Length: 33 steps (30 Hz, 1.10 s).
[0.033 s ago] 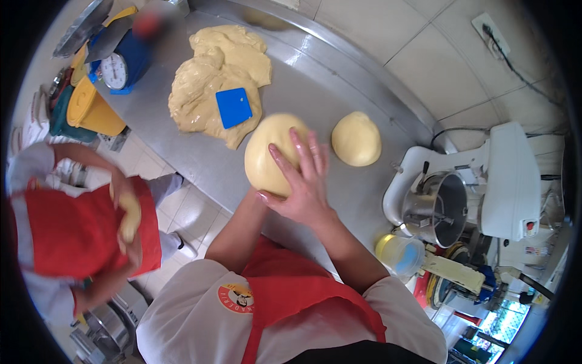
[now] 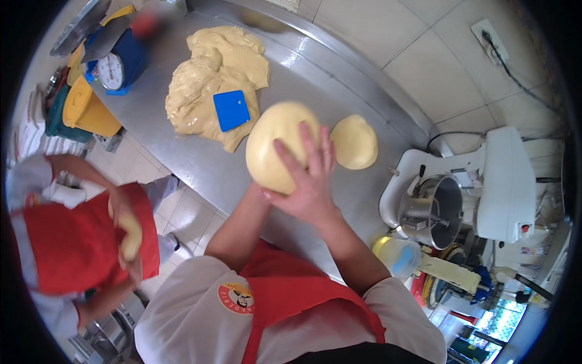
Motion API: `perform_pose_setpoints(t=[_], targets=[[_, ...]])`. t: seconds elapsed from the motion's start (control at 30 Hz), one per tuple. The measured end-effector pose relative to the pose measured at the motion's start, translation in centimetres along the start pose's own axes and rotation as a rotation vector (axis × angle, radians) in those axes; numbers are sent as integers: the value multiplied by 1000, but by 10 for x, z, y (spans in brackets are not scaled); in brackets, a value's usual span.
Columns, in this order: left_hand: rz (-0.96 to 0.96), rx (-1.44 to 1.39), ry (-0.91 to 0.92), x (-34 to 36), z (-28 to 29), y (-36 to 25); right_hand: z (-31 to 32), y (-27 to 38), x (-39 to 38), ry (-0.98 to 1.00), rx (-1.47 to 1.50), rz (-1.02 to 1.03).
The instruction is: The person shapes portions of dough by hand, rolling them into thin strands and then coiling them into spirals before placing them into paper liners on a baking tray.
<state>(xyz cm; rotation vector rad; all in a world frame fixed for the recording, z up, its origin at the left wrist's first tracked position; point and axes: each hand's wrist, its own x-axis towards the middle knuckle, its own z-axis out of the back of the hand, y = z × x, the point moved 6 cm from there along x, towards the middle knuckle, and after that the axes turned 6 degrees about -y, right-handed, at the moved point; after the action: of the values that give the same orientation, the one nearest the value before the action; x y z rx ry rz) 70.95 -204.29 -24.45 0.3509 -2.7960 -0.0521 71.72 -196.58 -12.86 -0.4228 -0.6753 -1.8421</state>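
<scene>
A big, smooth, pale-yellow dough ball (image 2: 277, 142) is held up over the steel table between my two hands. My right hand (image 2: 308, 176) lies along its near right side, fingers spread and curved over the surface, thumb at the lower edge. Only the wrist of my left hand (image 2: 253, 200) shows; the rest is hidden beneath the ball, fingers included. Right of the ball, a smaller rounded dough piece (image 2: 354, 142) rests on the table. A wide, loose dough mass (image 2: 206, 82) spreads at the far left, with a blue dough scraper (image 2: 231, 111) lying on it.
A stand mixer (image 2: 506, 182) with a steel bowl (image 2: 438, 206) stands to the right, a clear plastic tub (image 2: 397, 256) below it. At the far left are a dial scale (image 2: 111, 71) and a yellow bin (image 2: 91, 106). A co-worker in a red apron (image 2: 79, 236) handles a dough piece (image 2: 129, 233).
The dough ball has risen slightly with my hands, and my right hand has moved a little to the right. The co-worker's hands and dough piece have shifted slightly.
</scene>
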Motion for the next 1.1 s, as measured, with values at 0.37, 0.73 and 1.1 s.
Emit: perform_pose_setpoints(t=[0.37,0.73,1.1], targets=[[-424,640,-1297,123,68,-97,-40,-168,130,-52,-77,-446],[-411,1429,-909,-3,86,-103,-223,-248,67,481,-269,-572],[-349,2486,-61,189,69,-58,-64,-206,-26,-147,126,-666]])
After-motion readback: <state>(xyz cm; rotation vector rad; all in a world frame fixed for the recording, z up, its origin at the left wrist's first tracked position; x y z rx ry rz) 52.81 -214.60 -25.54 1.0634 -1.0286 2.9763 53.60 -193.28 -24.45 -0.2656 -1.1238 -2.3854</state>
